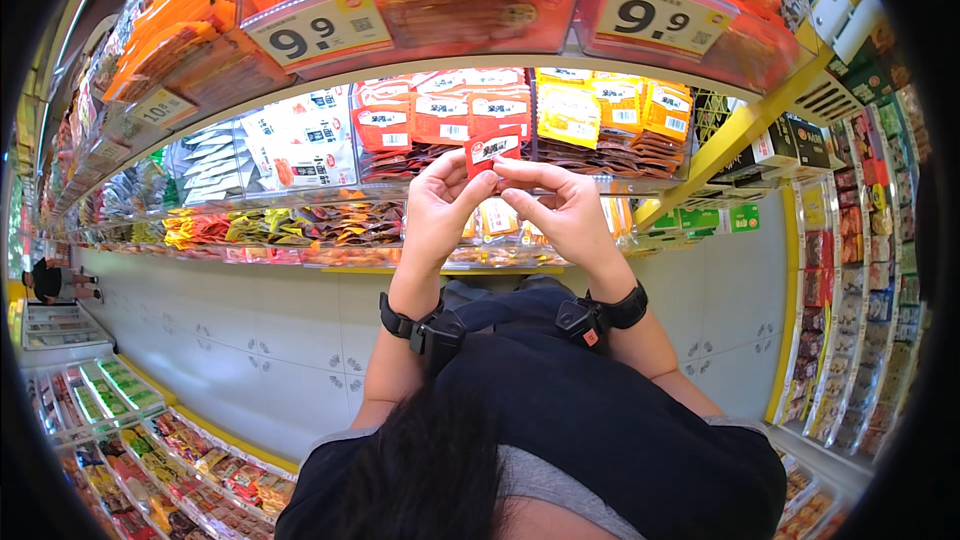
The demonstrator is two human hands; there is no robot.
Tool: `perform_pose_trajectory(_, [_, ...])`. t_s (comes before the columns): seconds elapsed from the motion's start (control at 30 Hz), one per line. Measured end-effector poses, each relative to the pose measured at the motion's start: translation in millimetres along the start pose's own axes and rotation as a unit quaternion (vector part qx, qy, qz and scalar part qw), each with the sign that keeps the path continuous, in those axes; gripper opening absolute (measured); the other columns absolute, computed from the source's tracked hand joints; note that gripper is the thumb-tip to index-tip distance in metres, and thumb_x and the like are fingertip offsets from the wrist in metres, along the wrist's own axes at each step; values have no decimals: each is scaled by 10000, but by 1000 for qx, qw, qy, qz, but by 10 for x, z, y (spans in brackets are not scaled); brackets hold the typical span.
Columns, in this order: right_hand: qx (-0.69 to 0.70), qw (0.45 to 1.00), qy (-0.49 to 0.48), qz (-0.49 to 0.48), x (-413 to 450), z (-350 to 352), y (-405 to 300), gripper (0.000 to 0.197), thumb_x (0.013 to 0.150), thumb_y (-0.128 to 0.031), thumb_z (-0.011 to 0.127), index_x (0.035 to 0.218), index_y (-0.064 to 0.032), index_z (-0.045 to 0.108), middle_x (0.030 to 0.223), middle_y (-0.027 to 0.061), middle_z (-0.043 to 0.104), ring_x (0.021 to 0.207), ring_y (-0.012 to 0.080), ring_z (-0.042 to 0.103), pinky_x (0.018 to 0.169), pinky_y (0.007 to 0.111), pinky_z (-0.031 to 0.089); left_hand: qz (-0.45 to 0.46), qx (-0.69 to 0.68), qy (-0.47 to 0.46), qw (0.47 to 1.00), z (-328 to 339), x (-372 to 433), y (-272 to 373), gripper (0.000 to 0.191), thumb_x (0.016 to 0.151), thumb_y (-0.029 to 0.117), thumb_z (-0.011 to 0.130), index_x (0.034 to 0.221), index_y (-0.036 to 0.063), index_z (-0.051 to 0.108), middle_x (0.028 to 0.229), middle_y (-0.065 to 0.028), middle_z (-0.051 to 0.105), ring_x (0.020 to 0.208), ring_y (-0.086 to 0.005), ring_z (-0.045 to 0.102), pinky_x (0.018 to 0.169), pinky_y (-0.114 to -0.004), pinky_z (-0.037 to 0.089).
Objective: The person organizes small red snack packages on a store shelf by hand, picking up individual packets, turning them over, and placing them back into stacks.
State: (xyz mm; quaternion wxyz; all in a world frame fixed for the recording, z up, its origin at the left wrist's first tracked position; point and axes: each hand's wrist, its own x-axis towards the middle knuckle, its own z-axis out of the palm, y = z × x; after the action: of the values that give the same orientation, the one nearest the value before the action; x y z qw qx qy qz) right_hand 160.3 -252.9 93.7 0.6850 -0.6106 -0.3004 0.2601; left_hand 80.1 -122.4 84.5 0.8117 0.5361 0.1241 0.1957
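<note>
Between my two hands I hold a small red snack packet (491,147) with a white printed panel, tilted slightly. My left hand (444,199) pinches its lower left edge between thumb and fingers. The fingertips of my right hand (561,202) grip its lower right side. Right behind it is a clear bin of matching red packets (439,116) on a lit shelf. Yellow and orange packets (626,111) fill the bin to the right, and white packets (300,139) stand in the one to the left.
An upper shelf (480,66) with orange snack bags and price tags (319,26) overhangs the bins. A yellow post (739,136) rises at the right. Lower shelves hold more packets (352,223). More product racks (847,277) line the far right. Another person (54,280) is at the far left.
</note>
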Motion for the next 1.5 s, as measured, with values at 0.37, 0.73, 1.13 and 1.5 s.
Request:
perform_pose_trajectory(0.37, [8, 999, 42, 14, 193, 474, 51, 168, 790, -92, 609, 937, -11, 624, 806, 36, 631, 687, 47, 554, 576, 177, 439, -29, -31, 28, 999, -583, -53, 211, 262, 828, 73, 550, 1055, -54, 517, 970, -118, 599, 840, -128, 589, 745, -256, 501])
perform_pose_trajectory(0.73, [11, 998, 68, 13, 305, 1097, 142, 194, 764, -60, 630, 938, -8, 561, 772, 23, 596, 661, 52, 542, 559, 174, 448, -61, -19, -15, 998, -1182, -159, 398, 263, 824, 99, 564, 1047, -38, 536, 967, -109, 605, 832, -125, 591, 731, -246, 496])
perform_pose_trajectory(1.13, [-39, 996, 75, 0, 366, 1490, 226, 350, 751, -41, 635, 1079, 6, 523, 914, 63, 581, 656, 48, 524, 541, 179, 452, -79, -14, -93, 992, -1648, -250, 485, 296, 889, 206, 474, 1046, -37, 538, 947, -61, 597, 830, -92, 572, 723, -228, 484])
perform_pose_trajectory(1.5, [-165, 986, -19, 27, 358, 1214, 70, 238, 762, -67, 628, 989, -4, 597, 767, 11, 612, 599, 19, 505, 550, 161, 423, -69, -4, -200, 977, -1608, -117, 478, 292, 892, 183, 469, 1064, -42, 536, 933, -62, 606, 844, -80, 555, 743, -223, 460])
